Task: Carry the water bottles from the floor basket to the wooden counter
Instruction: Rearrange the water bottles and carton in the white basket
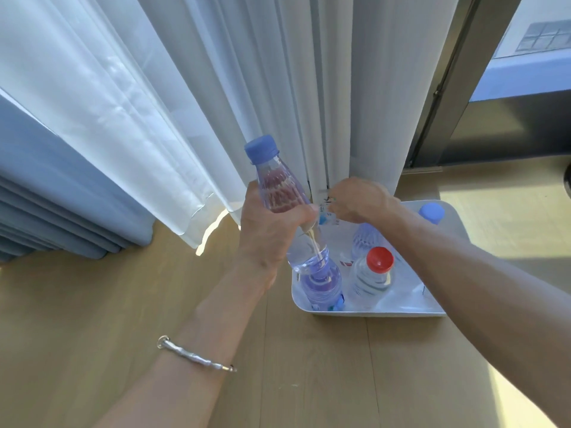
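A white basket (380,312) stands on the wooden floor and holds several clear water bottles. My left hand (272,223) grips a blue-capped bottle (279,186) around its middle, lifted and tilted above the basket's left side. My right hand (360,200) reaches down over the basket's far edge, its fingers closed on the top of another bottle (327,216), whose body is mostly hidden. Standing inside the basket are a red-capped bottle (375,273), a blue-tinted bottle (324,284) at the front left and another blue-capped one (431,212) at the far right.
White sheer curtains (247,88) hang right behind the basket and a blue curtain (46,193) bunches at the left. A dark window frame (445,88) rises at the right. Wooden floor (309,366) lies in front of the basket.
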`<action>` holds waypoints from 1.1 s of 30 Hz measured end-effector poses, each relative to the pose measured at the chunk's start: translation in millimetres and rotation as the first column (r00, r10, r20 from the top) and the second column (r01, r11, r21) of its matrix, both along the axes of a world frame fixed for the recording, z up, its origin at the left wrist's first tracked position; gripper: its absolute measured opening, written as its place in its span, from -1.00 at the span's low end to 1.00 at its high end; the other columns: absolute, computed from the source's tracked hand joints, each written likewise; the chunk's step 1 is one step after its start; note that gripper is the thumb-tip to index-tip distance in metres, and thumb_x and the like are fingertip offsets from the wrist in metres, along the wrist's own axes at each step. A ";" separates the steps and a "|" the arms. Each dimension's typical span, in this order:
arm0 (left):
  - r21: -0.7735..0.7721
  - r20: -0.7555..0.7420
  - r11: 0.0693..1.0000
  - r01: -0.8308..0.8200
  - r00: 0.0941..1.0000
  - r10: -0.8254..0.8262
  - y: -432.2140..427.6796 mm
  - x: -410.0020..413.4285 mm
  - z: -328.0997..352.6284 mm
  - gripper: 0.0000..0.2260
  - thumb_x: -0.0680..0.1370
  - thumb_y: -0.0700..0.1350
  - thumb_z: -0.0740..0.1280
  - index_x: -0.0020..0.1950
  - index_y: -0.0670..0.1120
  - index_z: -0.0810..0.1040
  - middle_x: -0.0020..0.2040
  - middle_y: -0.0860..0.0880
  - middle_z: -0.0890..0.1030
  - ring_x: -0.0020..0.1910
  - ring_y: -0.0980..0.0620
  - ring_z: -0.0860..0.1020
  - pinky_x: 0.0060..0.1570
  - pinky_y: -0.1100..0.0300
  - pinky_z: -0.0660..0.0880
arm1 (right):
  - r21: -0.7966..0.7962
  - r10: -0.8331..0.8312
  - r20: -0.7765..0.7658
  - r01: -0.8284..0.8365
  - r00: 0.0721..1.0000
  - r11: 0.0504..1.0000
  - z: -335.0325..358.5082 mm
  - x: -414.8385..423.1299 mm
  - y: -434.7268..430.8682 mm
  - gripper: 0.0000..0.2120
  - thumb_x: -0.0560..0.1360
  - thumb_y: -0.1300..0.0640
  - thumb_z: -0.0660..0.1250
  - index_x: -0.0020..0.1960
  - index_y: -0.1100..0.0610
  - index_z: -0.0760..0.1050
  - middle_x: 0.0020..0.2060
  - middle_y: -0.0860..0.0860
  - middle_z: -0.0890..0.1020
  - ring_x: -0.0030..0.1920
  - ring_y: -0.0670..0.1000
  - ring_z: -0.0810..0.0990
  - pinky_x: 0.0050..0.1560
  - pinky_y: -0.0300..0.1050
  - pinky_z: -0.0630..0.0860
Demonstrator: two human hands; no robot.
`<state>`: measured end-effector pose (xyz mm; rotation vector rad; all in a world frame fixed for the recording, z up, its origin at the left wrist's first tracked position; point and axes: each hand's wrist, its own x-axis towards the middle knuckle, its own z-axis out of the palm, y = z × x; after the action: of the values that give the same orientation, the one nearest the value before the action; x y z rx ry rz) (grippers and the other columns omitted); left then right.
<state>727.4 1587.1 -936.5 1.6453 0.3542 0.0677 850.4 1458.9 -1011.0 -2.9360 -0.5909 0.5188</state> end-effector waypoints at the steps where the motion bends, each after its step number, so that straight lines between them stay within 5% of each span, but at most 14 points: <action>1: 0.010 -0.004 1.000 0.005 1.000 -0.005 -1.0 0.9 0.1 -0.54 0.21 -0.19 0.46 0.08 -0.08 0.44 -0.15 -0.03 0.58 -0.15 0.03 0.60 0.03 -0.11 0.60 | 0.069 -0.018 0.024 0.017 1.000 0.998 6.5 2.3 -1.7 -0.75 0.58 0.12 0.13 0.01 0.20 0.55 -0.03 0.10 0.61 0.02 0.14 0.59 0.00 -0.01 0.52; 3: 0.046 -0.012 0.999 0.027 1.000 -0.027 -3.4 4.1 -1.1 -0.50 0.21 -0.17 0.47 0.12 -0.10 0.44 -0.11 -0.06 0.59 -0.10 -0.02 0.61 0.01 -0.11 0.60 | 0.345 -0.102 0.047 0.080 0.994 0.935 29.6 3.1 -7.0 -0.68 0.59 0.05 0.13 -0.21 0.21 0.49 -0.27 0.05 0.54 -0.21 0.07 0.54 -0.18 -0.07 0.45; 5: 0.101 -0.022 0.993 0.067 0.998 -0.065 -7.4 8.1 -1.3 -0.49 0.23 -0.16 0.49 0.14 -0.10 0.44 -0.05 -0.10 0.62 -0.06 -0.07 0.63 -0.04 -0.06 0.61 | 0.711 -0.169 -0.085 0.178 0.982 0.680 64.1 -3.0 -9.8 -0.54 0.54 -0.18 0.16 -0.23 0.19 0.50 -0.32 -0.03 0.54 -0.29 -0.01 0.51 -0.22 -0.10 0.41; 6: 0.126 -0.024 0.988 0.085 0.996 -0.083 -9.9 10.5 -1.2 -0.50 0.27 -0.17 0.51 0.16 -0.11 0.44 -0.04 -0.12 0.62 -0.05 -0.08 0.63 -0.06 0.00 0.62 | 0.811 -0.115 -0.140 0.181 0.983 0.556 82.5 -8.2 -10.5 -0.53 0.48 -0.29 0.17 -0.19 0.09 0.55 -0.27 -0.09 0.60 -0.25 -0.05 0.57 -0.20 -0.12 0.46; 8: 0.162 -0.008 0.982 0.094 0.996 -0.094 -15.0 16.2 -1.4 -0.56 0.34 -0.23 0.50 0.16 -0.08 0.45 -0.05 -0.06 0.62 -0.07 -0.02 0.63 -0.08 0.12 0.61 | 0.864 0.019 -0.162 0.132 0.987 0.486 108.0 -20.2 -8.8 -0.57 0.31 -0.40 0.22 -0.10 -0.09 0.56 -0.18 -0.17 0.64 -0.14 -0.11 0.64 -0.14 -0.14 0.58; 12: 0.266 0.058 0.960 0.092 0.992 -0.111 -23.7 24.6 -4.1 -0.54 0.34 -0.14 0.49 0.18 0.04 0.44 -0.01 0.12 0.61 0.02 0.13 0.60 0.06 0.00 0.58 | 0.808 -0.028 0.028 -0.006 0.999 0.590 115.1 -36.4 -7.5 -0.66 0.33 -0.17 0.42 0.04 -0.09 0.48 -0.12 -0.12 0.61 -0.08 -0.05 0.62 0.02 -0.04 0.60; 17: 0.460 -0.060 0.878 0.132 0.991 -0.117 -22.2 28.8 -10.1 -0.25 0.38 0.07 0.47 0.48 0.12 0.18 0.33 0.10 0.47 0.28 0.07 0.46 0.26 0.03 0.41 | 0.785 -0.177 0.118 0.018 0.977 0.619 105.0 -41.4 -15.2 -0.73 0.39 -0.05 0.42 0.01 -0.05 0.42 -0.21 -0.18 0.52 -0.21 -0.14 0.52 -0.17 -0.20 0.51; 22: 0.534 -0.263 0.816 0.223 0.960 -0.091 -11.1 19.0 -21.8 -0.58 0.56 -0.04 0.28 0.42 0.05 0.37 0.36 0.06 0.46 0.26 0.10 0.46 0.05 0.28 0.30 | 0.629 -0.181 0.068 0.098 0.981 0.771 82.6 -44.7 -16.5 -0.72 0.38 0.01 0.42 0.04 0.01 0.44 -0.12 -0.04 0.55 -0.17 0.00 0.52 -0.19 -0.12 0.46; 28: 0.497 -0.419 0.790 0.358 0.897 -0.143 -5.8 13.5 -27.1 -0.57 0.58 -0.07 0.21 0.46 0.05 0.32 0.40 0.04 0.42 0.25 0.02 0.48 0.00 0.24 0.32 | 0.410 -0.117 0.050 0.087 0.992 0.908 57.3 -54.2 -13.2 -0.64 0.39 -0.06 0.44 0.08 0.05 0.44 -0.13 0.00 0.53 -0.14 0.06 0.50 -0.22 -0.14 0.36; 33: 0.500 -0.471 0.771 0.394 0.871 -0.140 -6.1 15.0 -31.5 -0.53 0.58 -0.06 0.21 0.49 0.01 0.26 0.47 0.01 0.35 0.42 -0.02 0.35 0.25 0.15 0.31 | 0.301 -0.068 0.072 0.043 0.995 0.953 40.6 -54.4 -5.0 -0.59 0.38 -0.12 0.44 0.10 0.07 0.41 -0.19 -0.01 0.46 -0.17 0.08 0.46 -0.21 -0.11 0.32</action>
<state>742.4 1581.0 -968.0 2.3230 0.4314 -0.4466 796.0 1453.9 -970.4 -2.6850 -0.5399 0.2758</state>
